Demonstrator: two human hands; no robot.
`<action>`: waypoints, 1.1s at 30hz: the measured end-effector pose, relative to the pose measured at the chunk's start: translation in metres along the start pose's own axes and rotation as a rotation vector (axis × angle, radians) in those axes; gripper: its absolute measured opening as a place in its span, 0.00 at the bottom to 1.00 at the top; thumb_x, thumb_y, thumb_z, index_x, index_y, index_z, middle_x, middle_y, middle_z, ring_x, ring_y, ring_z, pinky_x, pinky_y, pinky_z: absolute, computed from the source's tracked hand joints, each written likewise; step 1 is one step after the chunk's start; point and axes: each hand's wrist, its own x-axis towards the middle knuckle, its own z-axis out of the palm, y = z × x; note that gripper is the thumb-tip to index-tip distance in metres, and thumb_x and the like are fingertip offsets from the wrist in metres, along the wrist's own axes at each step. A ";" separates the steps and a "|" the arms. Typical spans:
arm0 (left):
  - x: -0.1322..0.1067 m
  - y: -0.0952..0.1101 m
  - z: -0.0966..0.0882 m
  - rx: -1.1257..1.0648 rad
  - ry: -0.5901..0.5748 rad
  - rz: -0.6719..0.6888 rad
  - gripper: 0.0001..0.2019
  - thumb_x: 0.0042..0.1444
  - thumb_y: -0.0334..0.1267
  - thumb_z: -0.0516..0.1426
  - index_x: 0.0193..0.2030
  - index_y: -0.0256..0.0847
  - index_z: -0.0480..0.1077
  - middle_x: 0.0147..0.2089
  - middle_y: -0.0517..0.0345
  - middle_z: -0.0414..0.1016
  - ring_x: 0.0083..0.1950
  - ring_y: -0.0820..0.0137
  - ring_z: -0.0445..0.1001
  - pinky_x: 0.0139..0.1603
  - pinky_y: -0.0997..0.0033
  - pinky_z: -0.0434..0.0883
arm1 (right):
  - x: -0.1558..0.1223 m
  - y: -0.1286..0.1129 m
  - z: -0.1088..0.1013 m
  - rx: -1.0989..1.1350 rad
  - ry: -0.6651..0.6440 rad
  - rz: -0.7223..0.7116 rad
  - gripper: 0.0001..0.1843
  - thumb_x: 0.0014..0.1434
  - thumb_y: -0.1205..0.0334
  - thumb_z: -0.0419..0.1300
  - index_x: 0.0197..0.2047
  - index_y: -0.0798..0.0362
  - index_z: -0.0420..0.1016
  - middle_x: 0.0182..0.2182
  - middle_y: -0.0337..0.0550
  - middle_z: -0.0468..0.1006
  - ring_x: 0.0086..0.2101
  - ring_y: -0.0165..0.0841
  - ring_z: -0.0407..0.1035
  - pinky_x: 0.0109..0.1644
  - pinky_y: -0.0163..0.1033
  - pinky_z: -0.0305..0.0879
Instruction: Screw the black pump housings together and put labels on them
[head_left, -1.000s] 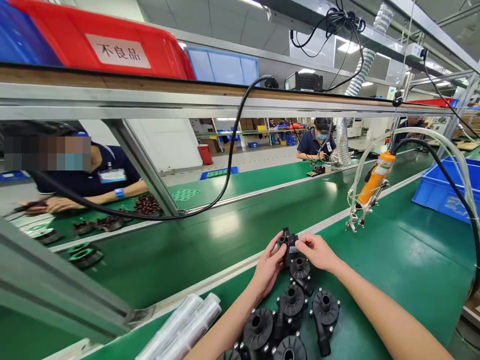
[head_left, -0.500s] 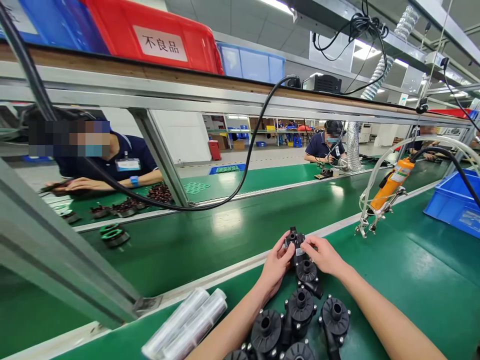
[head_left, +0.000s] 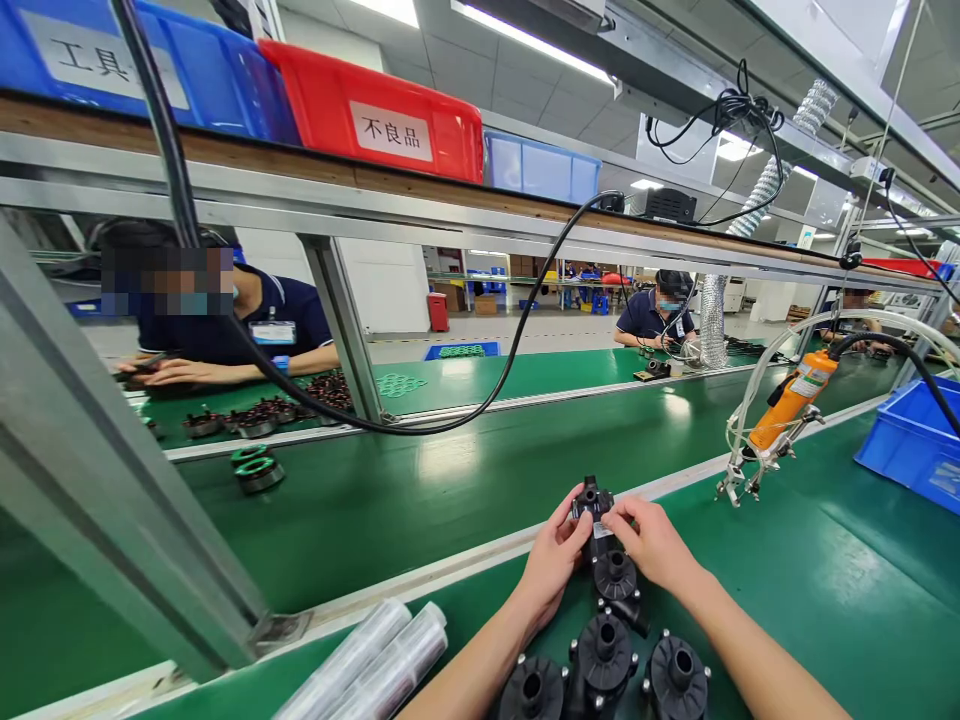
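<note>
My left hand [head_left: 559, 550] is closed around a black pump [head_left: 592, 490] beyond the row of other pumps, its thumb and fingers on the left side. A small white label [head_left: 601, 529] shows on the body of this pump. My right hand [head_left: 649, 540] is closed too, with thumb and fingertips pressed to the pump's right side, at the label's edge. Right below the hands lies another black pump [head_left: 616, 575] with a round ribbed cover and a spout. More of the same kind, such as one pump [head_left: 604, 650], lie between my forearms.
Two clear-wrapped rolls [head_left: 382, 665] lie left of my left forearm. An orange electric screwdriver [head_left: 793, 400] hangs at the right, near a blue crate [head_left: 915, 440]. Green-ringed parts [head_left: 257, 470] sit on the green belt [head_left: 390, 500]. A black cable [head_left: 420, 428] droops ahead. Co-workers sit opposite.
The camera view has tilted, so the scene sits lower in the picture. Both hands keep the same hold on the pump. The green-ringed parts have moved right along the belt.
</note>
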 end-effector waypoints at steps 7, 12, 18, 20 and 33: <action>-0.005 0.004 0.001 -0.071 -0.016 -0.026 0.51 0.48 0.56 0.76 0.76 0.47 0.62 0.51 0.49 0.83 0.39 0.69 0.77 0.39 0.73 0.73 | -0.005 0.003 -0.007 -0.103 0.108 0.066 0.24 0.61 0.46 0.71 0.56 0.48 0.78 0.35 0.42 0.77 0.37 0.38 0.70 0.44 0.40 0.64; -0.002 0.001 -0.005 -0.105 -0.046 0.012 0.47 0.52 0.53 0.74 0.75 0.50 0.62 0.61 0.46 0.81 0.51 0.63 0.81 0.50 0.68 0.76 | -0.003 0.024 0.004 0.014 0.065 0.172 0.33 0.64 0.44 0.66 0.66 0.52 0.70 0.35 0.41 0.82 0.31 0.35 0.74 0.38 0.38 0.69; 0.008 -0.006 -0.020 0.028 -0.061 0.091 0.33 0.44 0.48 0.78 0.59 0.44 0.81 0.66 0.45 0.79 0.71 0.49 0.71 0.76 0.53 0.63 | -0.005 0.041 0.033 -0.001 0.087 0.184 0.30 0.53 0.49 0.74 0.56 0.51 0.77 0.30 0.40 0.79 0.27 0.34 0.70 0.30 0.35 0.60; 0.011 -0.007 -0.022 0.049 -0.075 0.076 0.32 0.41 0.46 0.79 0.54 0.41 0.84 0.65 0.43 0.79 0.72 0.45 0.70 0.79 0.48 0.59 | -0.004 0.048 0.037 -0.001 0.096 0.179 0.28 0.52 0.49 0.75 0.52 0.51 0.77 0.28 0.38 0.77 0.27 0.34 0.69 0.30 0.35 0.60; 0.004 0.006 -0.029 0.143 0.014 0.037 0.37 0.36 0.55 0.80 0.54 0.44 0.82 0.57 0.38 0.83 0.65 0.48 0.78 0.72 0.52 0.70 | 0.099 0.081 -0.006 -0.141 0.369 0.432 0.20 0.70 0.51 0.66 0.56 0.56 0.74 0.50 0.49 0.77 0.49 0.41 0.74 0.56 0.52 0.74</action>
